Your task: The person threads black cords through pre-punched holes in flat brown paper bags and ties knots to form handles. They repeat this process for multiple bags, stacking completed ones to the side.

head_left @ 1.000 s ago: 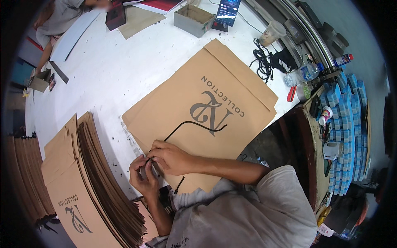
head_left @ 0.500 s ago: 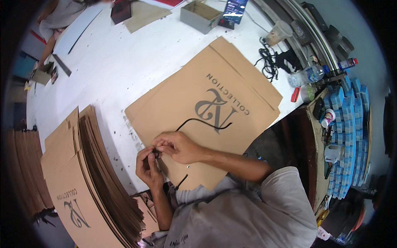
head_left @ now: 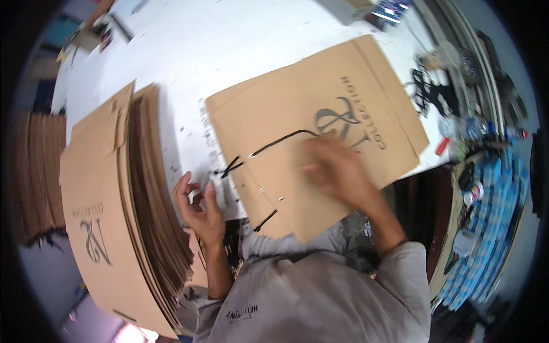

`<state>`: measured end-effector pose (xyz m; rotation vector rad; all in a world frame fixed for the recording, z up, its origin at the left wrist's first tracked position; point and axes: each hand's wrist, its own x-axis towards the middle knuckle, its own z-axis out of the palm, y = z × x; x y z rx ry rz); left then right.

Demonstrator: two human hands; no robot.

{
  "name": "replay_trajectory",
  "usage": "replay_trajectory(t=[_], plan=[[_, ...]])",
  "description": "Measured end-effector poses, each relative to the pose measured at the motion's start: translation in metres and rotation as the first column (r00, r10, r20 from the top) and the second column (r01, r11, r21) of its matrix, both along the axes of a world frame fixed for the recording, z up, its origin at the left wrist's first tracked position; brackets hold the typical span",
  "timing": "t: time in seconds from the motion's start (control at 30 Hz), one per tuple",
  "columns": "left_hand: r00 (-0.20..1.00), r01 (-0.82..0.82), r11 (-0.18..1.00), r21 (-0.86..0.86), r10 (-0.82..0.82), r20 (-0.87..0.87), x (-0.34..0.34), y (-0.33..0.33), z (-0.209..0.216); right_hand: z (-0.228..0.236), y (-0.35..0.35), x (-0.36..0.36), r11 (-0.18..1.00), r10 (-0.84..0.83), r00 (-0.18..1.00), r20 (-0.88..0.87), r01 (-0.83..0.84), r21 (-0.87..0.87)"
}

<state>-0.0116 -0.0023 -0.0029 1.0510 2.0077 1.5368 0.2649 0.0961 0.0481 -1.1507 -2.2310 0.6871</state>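
A flat brown paper bag with dark printing lies askew on the white table, its near corner over my lap. A black cord comes up through an eyelet and runs to my right hand, which hovers over the bag. Motion blurs the fingers of that hand, so its hold on the cord is unclear. At the bag's left edge the cord has a knot with loose ends. Beside that edge my left hand is open, fingers apart and holding nothing. Another black cord piece shows near two bare eyelets.
A thick stack of brown bags stands at my left, with another stack beyond. On the right are a tangle of black cords, a plastic bottle, a red tool and piled blue pieces. A phone stands at the back.
My hands have come apart: the left has let go at the bag's edge, and the right has swung right across the bag. A cord knot now shows there. The view has shifted.
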Motion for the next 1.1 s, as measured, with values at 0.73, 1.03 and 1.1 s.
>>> replay_trajectory(t=[0.73,1.03,1.1], plan=[[0.570,0.519,0.851,0.078,-0.413,0.711,0.035,0.004,0.003,-0.028,-0.053,-0.036,0.852,-0.285,0.808,-0.516,-0.033,-0.522],[0.420,0.629,0.769,0.117,-0.462,0.781,0.033,-0.002,0.009,-0.054,-0.066,-0.049,0.920,-0.261,0.822,-0.507,0.054,-0.387],[0.434,0.638,0.763,0.106,-0.470,0.769,0.034,-0.002,0.002,-0.052,-0.065,-0.052,0.932,-0.244,0.849,-0.468,0.071,-0.356]])
